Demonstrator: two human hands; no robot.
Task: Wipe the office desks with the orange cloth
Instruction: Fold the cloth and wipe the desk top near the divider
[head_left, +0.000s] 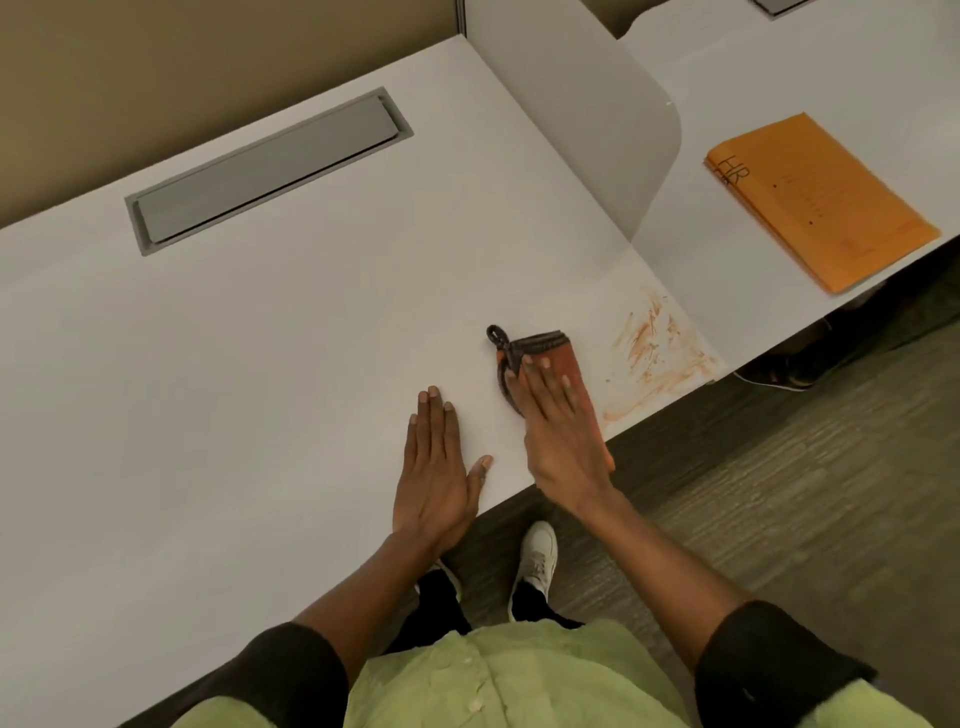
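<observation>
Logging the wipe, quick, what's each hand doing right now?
Left hand: open, flat on the desk, holding nothing.
Right hand: open, pressing flat on the cloth.

Folded orange cloth (563, 364) with dark trim lies flat near the white desk's (260, 338) front edge

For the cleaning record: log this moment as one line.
right hand flat on orange cloth | left hand flat on desk | orange smears right of cloth, unwiped | envelopes on next desk

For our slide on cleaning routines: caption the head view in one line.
Right hand presses orange cloth flat beside orange smears on white desk.
</observation>
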